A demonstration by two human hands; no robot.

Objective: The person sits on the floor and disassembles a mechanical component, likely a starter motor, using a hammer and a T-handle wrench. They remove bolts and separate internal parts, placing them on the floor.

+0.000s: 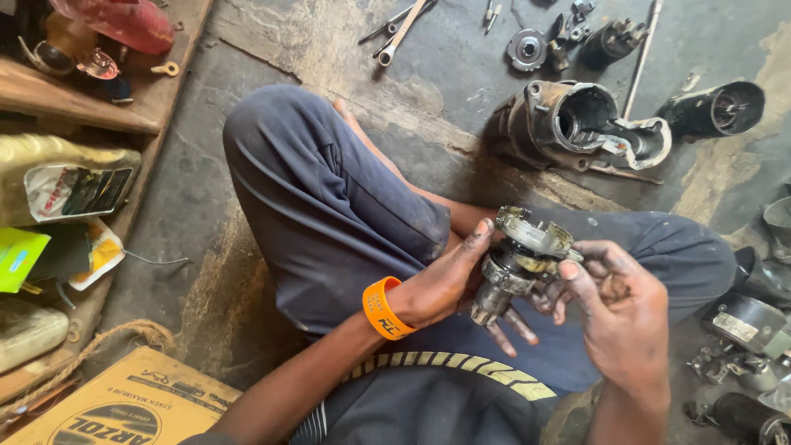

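Note:
I sit cross-legged on a concrete floor and hold a small greasy metal motor assembly (521, 257) over my lap. My left hand (449, 284), with an orange wristband, cups it from below and from the left, the thumb resting on its upper rim. My right hand (618, 309) grips the right side, with the thumb pressed on the round top plate. The part has a round plate on top and a narrower cylindrical end pointing down.
A large metal housing (577, 124) and a dark cylinder (713, 109) lie on the floor ahead. Wrenches (400, 29) and small parts (527, 48) lie farther off. More motor parts (746, 330) sit at right, a shelf with bottles (66, 177) at left, a cardboard box (124, 408) near left.

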